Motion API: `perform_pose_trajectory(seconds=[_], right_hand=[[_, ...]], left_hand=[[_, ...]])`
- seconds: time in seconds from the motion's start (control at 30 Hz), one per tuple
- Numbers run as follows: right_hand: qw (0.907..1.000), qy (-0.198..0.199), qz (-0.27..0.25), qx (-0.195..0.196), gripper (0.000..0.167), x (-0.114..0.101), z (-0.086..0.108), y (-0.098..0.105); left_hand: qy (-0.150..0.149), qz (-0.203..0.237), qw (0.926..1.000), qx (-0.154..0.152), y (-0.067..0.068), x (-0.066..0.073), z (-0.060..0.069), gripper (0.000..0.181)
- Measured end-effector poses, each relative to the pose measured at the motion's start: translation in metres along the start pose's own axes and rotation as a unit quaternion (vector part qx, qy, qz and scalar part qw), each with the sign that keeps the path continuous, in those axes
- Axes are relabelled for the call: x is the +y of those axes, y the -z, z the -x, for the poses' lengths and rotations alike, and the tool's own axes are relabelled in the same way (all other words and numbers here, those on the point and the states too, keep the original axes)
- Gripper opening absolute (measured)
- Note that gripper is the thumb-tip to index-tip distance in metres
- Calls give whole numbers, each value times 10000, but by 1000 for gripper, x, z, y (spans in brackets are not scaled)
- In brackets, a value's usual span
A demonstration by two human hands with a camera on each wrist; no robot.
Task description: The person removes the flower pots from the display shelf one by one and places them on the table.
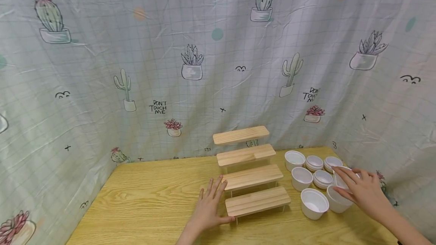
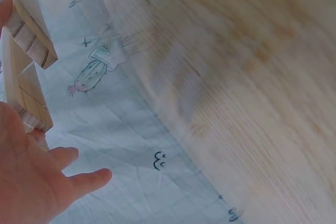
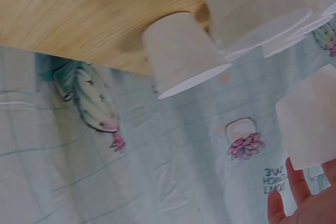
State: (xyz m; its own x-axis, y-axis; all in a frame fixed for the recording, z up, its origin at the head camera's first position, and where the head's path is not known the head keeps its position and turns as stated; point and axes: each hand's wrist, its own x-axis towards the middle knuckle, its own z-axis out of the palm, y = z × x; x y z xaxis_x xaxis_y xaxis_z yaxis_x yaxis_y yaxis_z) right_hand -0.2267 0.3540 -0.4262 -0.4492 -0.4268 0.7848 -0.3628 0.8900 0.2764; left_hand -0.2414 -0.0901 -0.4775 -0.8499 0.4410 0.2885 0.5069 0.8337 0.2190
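My left hand [image 1: 207, 209] lies spread along the left end of a four-step wooden display riser [image 1: 257, 201], its fingers extended. The thumb touches the lowest step, and fingertips reach the step above. In the left wrist view, the palm [image 2: 31, 177] is beside the ends of the wooden steps [image 2: 31, 103]. My right hand [image 1: 366, 190] holds a white cup [image 3: 307, 121] by its side, raised above another white cup [image 1: 337, 203]. The fingers partly hide the held cup in the head view.
Several white cups stand right of the riser, including a front cup [image 1: 314, 204] and a back cup [image 1: 295, 160]. Shorter white containers [image 1: 323, 179] sit among them. The wooden table [image 1: 146, 199] meets a cactus-print curtain [image 1: 153, 67] behind and at the sides.
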Motion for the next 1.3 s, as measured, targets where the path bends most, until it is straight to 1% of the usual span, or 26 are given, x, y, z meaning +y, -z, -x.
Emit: perform_pose_trajectory(seconds=[0.07, 0.2, 0.43, 0.67, 0.77, 0.93, 1.03, 1.17, 1.23, 1.3], right_hand=[[10000, 5, 53, 85, 70, 7, 4, -1], [9999, -38, 102, 93, 71, 19, 14, -3], [9999, -119, 63, -24, 71, 36, 29, -5], [9994, 72, 211, -262, 72, 49, 45, -8], [9991, 115, 153, -378, 73, 55, 53, -10], [9988, 175, -53, -451, 70, 60, 63, -16], [9979, 159, -111, -612, 69, 62, 68, -18], [9948, 57, -212, -998, 60, 61, 73, -19], [9931, 30, -239, -1145, 57, 60, 75, -19], [9920, 33, -223, -1243, 56, 59, 77, -20]], left_hand=[[-5, -7, 10000, -19, 0, 0, 0, 106], [2, 43, 10000, -48, 0, -1, 1, 106], [1, 118, 9999, -21, -1, -2, 2, 106], [-8, 128, 9999, 32, 0, 0, 2, 106], [-28, 92, 9999, 45, 0, 0, 1, 107], [-58, 32, 10000, 73, -2, -1, 1, 107], [-47, 44, 9999, 78, -3, -1, 0, 107], [-52, 60, 9999, 88, -3, -1, -1, 107], [-65, 55, 9999, 93, -4, -1, -1, 107], [-83, 34, 9999, 104, -4, -1, -1, 107]])
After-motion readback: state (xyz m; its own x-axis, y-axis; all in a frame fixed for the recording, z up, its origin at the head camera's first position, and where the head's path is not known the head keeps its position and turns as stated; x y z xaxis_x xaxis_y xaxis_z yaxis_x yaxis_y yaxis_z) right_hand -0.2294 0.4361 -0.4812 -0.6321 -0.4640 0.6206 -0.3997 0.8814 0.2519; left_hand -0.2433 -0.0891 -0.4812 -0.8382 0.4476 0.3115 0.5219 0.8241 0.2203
